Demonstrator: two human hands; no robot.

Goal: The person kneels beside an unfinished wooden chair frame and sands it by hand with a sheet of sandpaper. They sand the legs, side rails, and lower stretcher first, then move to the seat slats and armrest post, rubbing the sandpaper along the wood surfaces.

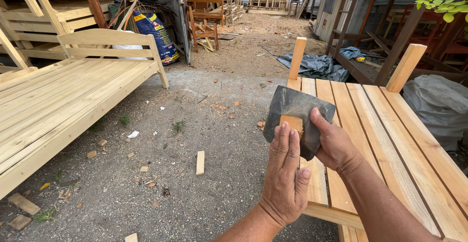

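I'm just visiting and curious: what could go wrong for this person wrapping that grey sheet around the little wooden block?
The grey abrasive sheet lies only loosely over the wooden block, so it might slip between the left hand and right hand. Bare fingers could get scraped. Wood scraps on the gravel may trip someone.

Both forearms are bare to the frame edge; no sleeves, gloves, rings or watch visible. The left hand (285,178) and right hand (335,144) show short, unpainted fingernails.

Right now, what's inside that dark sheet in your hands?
A small wooden block shows inside the dark sheet, pressed by the left hand; the right hand grips the edge. The rest of the block is covered.
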